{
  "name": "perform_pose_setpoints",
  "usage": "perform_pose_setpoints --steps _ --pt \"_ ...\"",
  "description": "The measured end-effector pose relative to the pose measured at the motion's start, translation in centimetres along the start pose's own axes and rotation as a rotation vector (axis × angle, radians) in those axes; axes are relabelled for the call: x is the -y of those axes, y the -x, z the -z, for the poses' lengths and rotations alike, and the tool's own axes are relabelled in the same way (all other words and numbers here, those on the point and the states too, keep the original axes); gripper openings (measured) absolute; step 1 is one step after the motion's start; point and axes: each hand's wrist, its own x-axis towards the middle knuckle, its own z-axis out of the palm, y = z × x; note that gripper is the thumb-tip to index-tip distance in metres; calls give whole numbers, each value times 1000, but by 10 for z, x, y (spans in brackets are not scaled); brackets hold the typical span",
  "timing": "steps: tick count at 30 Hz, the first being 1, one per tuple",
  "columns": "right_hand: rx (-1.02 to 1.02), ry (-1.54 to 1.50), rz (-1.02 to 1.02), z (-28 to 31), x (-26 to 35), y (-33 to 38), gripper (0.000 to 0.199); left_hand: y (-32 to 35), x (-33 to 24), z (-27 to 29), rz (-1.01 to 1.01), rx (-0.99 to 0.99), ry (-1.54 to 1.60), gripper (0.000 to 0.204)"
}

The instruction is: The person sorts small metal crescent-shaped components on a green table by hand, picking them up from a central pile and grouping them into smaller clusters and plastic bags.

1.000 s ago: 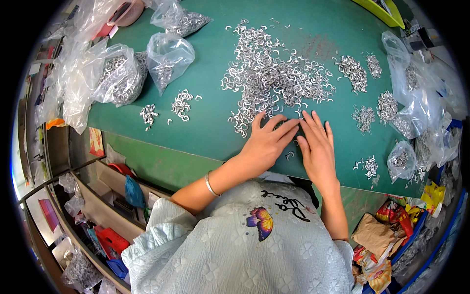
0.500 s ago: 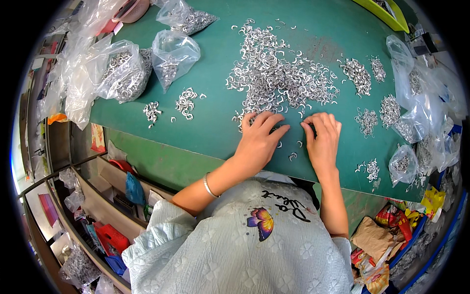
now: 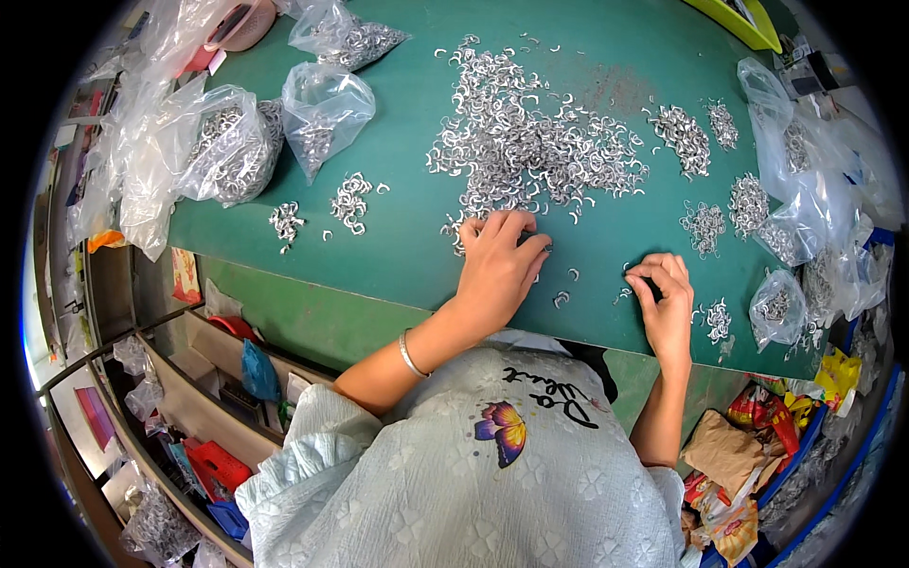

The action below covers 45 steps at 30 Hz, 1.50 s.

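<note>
A broad heap of small silver C-shaped metal pieces (image 3: 540,142) is spread over the green table. My left hand (image 3: 500,257) rests at the heap's near edge, its fingers curled and the thumb close to the index finger; what they hold, if anything, is hidden. Away to the right, my right hand (image 3: 667,292) is pinched closed, with a small silver metal piece at its fingertips, partly covered. A few loose curved pieces (image 3: 562,298) lie between my hands. Just right of my right hand sits a little pile of similar pieces (image 3: 717,320).
Smaller piles (image 3: 682,139) lie at the right, beside clear plastic bags (image 3: 778,308) of metal parts. More filled bags (image 3: 227,156) and two small piles (image 3: 350,202) are on the left. A yellow-green tray (image 3: 743,21) stands at the far right. Drawers (image 3: 204,379) sit below the left edge.
My right hand has moved right and toward me, away from the heap, and its fingers have closed into a pinch. My left hand stays at the heap's near edge, fingers curled tighter.
</note>
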Motion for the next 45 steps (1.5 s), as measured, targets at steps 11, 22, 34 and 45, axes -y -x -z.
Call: perform_pose_setpoints --steps 11,22,34,45 --pt "72 -2 129 -1 3 17 21 30 -42 18 157 635 928 12" --pt "-41 163 182 -45 30 -29 28 17 -39 21 162 383 701 13" --pt "-162 152 211 -55 34 -43 16 21 -33 22 166 340 642 15" --pt "-400 140 -44 3 -12 -24 9 17 -29 25 169 254 642 17"
